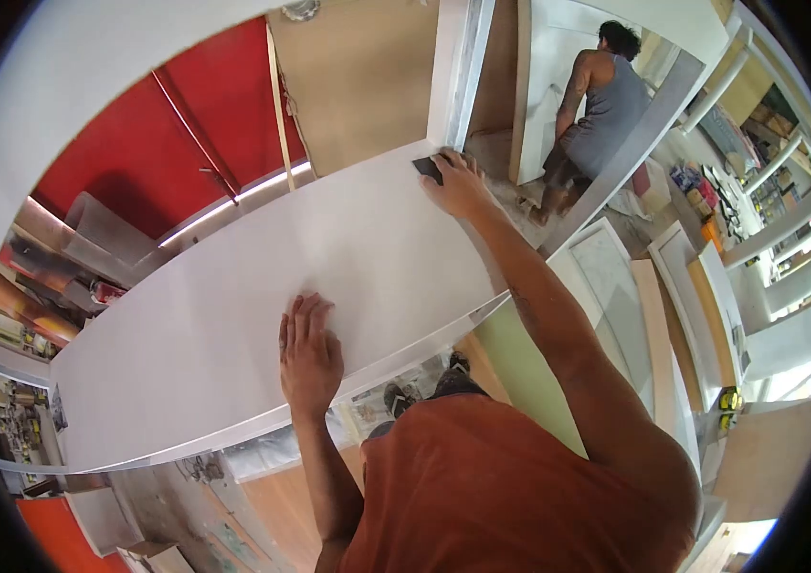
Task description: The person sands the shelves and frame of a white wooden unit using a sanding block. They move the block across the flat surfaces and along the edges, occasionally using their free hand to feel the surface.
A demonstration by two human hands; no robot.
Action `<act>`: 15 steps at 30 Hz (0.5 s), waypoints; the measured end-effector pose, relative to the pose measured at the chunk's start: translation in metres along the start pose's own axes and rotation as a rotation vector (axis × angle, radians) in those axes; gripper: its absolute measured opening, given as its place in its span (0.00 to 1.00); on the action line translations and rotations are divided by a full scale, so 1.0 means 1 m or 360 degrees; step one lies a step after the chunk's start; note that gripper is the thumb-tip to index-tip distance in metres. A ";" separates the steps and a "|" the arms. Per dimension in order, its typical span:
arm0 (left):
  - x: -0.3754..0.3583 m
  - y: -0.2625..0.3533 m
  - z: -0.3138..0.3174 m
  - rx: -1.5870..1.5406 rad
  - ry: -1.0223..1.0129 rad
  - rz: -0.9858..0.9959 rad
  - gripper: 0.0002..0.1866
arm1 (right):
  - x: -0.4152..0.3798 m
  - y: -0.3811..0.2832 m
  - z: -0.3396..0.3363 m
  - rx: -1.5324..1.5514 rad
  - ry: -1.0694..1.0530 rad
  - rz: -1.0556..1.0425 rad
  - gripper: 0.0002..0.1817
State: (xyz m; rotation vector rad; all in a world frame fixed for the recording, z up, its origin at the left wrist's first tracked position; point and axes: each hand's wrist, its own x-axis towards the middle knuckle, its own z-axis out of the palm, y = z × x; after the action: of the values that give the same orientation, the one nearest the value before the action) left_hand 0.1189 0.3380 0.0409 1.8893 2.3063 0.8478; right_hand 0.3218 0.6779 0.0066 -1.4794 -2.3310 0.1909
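A long white panel [233,315] lies across in front of my body. My left hand [311,358] rests flat on it near the front edge, fingers stretched out and holding nothing. At the panel's far right corner, beside a white upright, my right hand [461,186] presses down on a piece of black sandpaper [427,171]. Most of the sandpaper is hidden under the fingers, and its corner sticks out on the left.
Another person [606,105] in a grey sleeveless top bends by a white door-like panel [553,67] at the back right. White boards [606,277] lean to my right. A red wall [205,105] stands beyond the panel. A yellow tape measure [730,399] sits at far right.
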 end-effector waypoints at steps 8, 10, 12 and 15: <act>0.002 0.000 0.000 -0.0053 0.0031 0.0004 0.21 | 0.000 0.000 0.003 -0.0011 0.0019 0.0004 0.35; 0.000 -0.002 0.002 -0.0005 0.0040 0.0031 0.21 | -0.004 0.000 -0.002 0.0041 0.0022 -0.0021 0.35; -0.002 0.000 0.001 -0.0026 0.0028 0.0013 0.21 | -0.014 -0.001 -0.006 -0.0045 -0.0011 0.0084 0.35; 0.001 -0.002 0.001 -0.0042 0.0045 0.0027 0.21 | -0.019 0.000 -0.009 -0.0029 -0.0026 0.0054 0.35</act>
State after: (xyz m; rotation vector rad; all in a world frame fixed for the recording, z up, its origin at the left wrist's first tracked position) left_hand 0.1170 0.3392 0.0394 1.9014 2.2865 0.9078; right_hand 0.3323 0.6600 0.0104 -1.5321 -2.3276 0.1915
